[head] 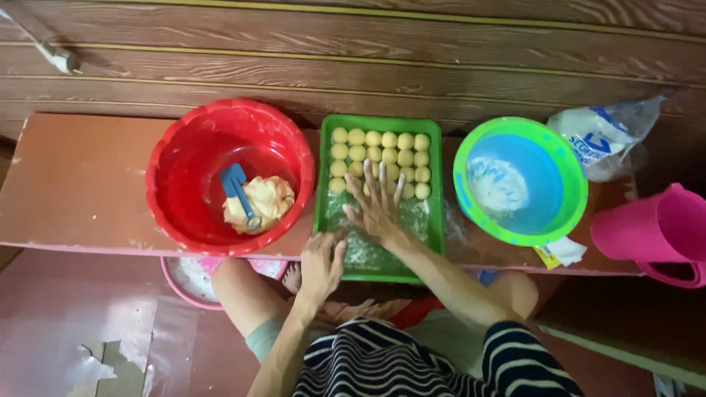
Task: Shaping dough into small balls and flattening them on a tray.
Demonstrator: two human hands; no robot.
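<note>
The right hand (376,206) lies flat in the green tray (434,184), fingers spread wide, fingertips touching the nearest of the yellow dough balls (381,154) at the tray's far end; the left hand (321,266) rests on the tray's near left corner, fingers loosely curled over the rim, pinching nothing that shows. The dough balls sit in rows across the far half of the tray; roughly twenty show, some hidden under the fingers, so an exact count cannot be told; the near half of the tray is dusted with white flour.

The tray stands at the middle of the narrow reddish worktop (81,184); just left of it is one red basin (184,154) holding a lump of yellow dough (272,197) and one blue scraper (237,191) leaning on the lump; just right is one bowl, green outside and blue inside (521,181), with white flour in its bottom. At the worktop's far right corner lies one clear plastic bag of white powder with blue print (603,136); a pink jug (658,231) stands at the right end; a small yellow and white packet (560,254) lies at the near edge under the bowl.
</note>
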